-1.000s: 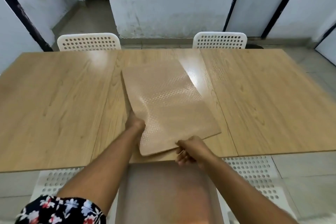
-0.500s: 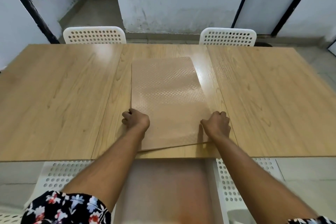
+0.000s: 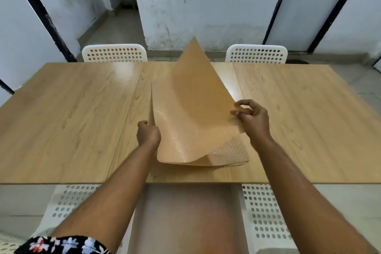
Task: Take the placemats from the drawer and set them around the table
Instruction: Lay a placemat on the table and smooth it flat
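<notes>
CHANGE: top placemat (image 3: 198,97), flat half a second ago, now peeled up from the stack (image 3: 228,154) | GRIP: right hand (image 3: 252,120) pinches its right edge, left hand (image 3: 148,134) clenched on left edge | MEANS: one mat separated above the table (image 3: 68,113), ready to place.

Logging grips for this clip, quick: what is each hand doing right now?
Left hand: closed on the left edge of the placemat stack.
Right hand: pinching the raised edge of the top placemat, peeling it up.
</notes>
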